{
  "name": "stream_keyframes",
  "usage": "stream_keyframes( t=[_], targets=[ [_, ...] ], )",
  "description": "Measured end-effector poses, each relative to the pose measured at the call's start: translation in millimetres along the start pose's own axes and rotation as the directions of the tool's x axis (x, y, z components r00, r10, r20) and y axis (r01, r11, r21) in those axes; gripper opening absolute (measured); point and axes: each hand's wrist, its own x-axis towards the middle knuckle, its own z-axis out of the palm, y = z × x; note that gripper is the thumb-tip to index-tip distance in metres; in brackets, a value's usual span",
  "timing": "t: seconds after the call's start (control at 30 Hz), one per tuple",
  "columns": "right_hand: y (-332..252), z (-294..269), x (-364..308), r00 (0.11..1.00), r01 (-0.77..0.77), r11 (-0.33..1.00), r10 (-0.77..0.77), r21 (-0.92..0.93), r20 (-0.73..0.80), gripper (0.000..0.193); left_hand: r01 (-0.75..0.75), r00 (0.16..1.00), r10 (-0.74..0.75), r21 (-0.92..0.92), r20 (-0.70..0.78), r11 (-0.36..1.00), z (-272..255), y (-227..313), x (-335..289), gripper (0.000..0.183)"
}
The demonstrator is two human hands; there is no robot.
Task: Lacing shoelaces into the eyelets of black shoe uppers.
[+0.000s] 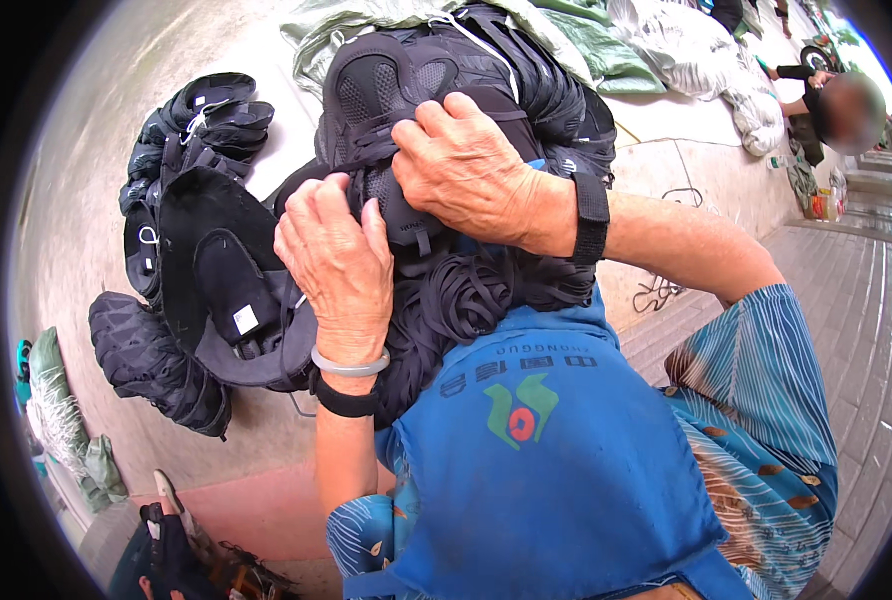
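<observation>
A black shoe upper point(366, 90) with a mesh toe lies before me, toe pointing away. My left hand point(336, 255) is closed on its near left side, fingers curled over the edge. Across the lacing area my right hand point(471, 175) is closed, with black shoelace point(366, 152) strands running to its fingers; its fingertips are partly hidden. A thick bundle of loose black shoelaces point(461, 300) rests against my blue apron point(566, 440), just below the hands. Left of my left hand sits another black upper point(231, 275), its opening showing a white label.
Stacked black uppers point(201, 125) stand at the far left, with another bundle point(156, 360) nearer. More uppers point(536, 80) are piled behind the worked one. Green and white sacks point(686, 50) lie at the back. Another person point(816, 110) is at the far right.
</observation>
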Motion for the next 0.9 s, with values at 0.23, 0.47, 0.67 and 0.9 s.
stream_keyframes(
  t=[0.23,0.47,0.67,0.9],
  targets=[
    [-14,-40,0,0.994,0.069,0.69,0.017,0.721,-0.111,0.016,0.076,0.997,-0.075,-0.202,0.013,0.976,7,-5,1,0.033],
    [-25,13,-2,0.956,-0.228,0.541,0.281,0.81,0.082,0.017,0.129,0.991,-0.13,-0.286,0.015,0.95,19,-12,-4,0.03],
    [-28,27,12,0.928,-0.255,0.63,0.372,0.733,0.004,0.018,0.118,0.992,-0.124,-0.362,0.005,0.925,20,-12,8,0.026],
    [-47,27,20,0.912,-0.362,0.782,0.411,0.507,0.018,0.01,0.215,0.976,-0.17,-0.516,0.134,0.829,17,-20,9,0.019]
  ],
)
